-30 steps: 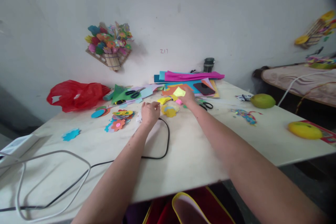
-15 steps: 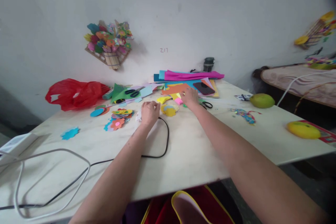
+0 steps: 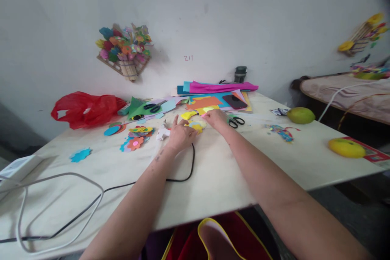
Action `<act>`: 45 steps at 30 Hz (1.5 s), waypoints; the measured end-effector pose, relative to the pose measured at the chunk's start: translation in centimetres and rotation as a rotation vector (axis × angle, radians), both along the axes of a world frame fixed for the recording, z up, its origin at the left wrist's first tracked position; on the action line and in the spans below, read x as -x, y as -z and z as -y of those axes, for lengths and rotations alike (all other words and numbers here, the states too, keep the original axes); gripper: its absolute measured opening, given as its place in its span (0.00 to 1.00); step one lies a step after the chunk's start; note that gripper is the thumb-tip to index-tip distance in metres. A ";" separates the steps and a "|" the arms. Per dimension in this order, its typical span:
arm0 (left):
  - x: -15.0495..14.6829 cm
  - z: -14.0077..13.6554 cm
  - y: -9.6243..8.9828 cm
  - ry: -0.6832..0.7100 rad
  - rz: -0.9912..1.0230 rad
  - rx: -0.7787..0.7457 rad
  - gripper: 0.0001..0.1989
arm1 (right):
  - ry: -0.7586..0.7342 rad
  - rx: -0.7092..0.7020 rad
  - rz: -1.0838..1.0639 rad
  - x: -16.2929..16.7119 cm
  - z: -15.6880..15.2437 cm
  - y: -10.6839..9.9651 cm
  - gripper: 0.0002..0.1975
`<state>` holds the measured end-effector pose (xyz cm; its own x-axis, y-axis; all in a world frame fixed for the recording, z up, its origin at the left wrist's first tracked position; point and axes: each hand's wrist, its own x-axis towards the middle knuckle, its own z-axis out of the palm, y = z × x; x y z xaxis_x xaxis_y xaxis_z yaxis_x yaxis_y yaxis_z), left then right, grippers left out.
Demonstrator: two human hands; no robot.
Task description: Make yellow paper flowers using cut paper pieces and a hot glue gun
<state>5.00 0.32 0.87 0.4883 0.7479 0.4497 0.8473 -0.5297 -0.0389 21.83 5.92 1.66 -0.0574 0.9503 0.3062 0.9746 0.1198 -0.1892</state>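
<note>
My left hand (image 3: 182,134) is over the middle of the table with its fingers apart, its fingertips by a yellow paper flower (image 3: 198,127) that it partly hides. Just left of that hand lies a white glue gun (image 3: 163,133), and a black cord (image 3: 193,162) loops out from under the hand. My right hand (image 3: 216,118) is closed in a pinch on a small pink paper piece (image 3: 203,116). Beside its wrist rest black-handled scissors (image 3: 236,122). Yellow paper scraps (image 3: 189,115) and orange paper (image 3: 204,102) lie behind the hands.
Stacked paper flowers (image 3: 137,140), a blue paper flower (image 3: 81,154) and a red plastic bag (image 3: 87,109) sit on the left. Further back are a second pair of scissors (image 3: 154,107) and a phone (image 3: 234,101). Two mangoes (image 3: 301,115) lie right; a white cable (image 3: 61,175) curls front left.
My left hand has opened its fingers and shifted right toward the yellow flower, uncovering the glue gun. My right hand has drawn back toward me and now pinches the pink piece.
</note>
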 end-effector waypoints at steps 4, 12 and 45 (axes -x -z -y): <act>-0.5 -0.1 0.6 0.056 -0.081 -0.038 0.15 | -0.026 -0.056 0.018 0.2 -0.1 0.3 0.13; -0.6 -0.1 0.8 0.102 -0.209 -0.092 0.14 | -0.113 -0.114 0.097 1.0 -0.8 2.4 0.14; -0.6 0.0 0.7 0.072 -0.261 0.042 0.16 | -0.165 0.012 -0.019 2.4 -1.9 2.1 0.12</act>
<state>5.58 0.35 0.19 0.6363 0.7221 0.2713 0.7714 -0.5942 -0.2278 19.44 7.78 -0.42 -0.2076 0.9320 0.2973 0.9382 0.2757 -0.2093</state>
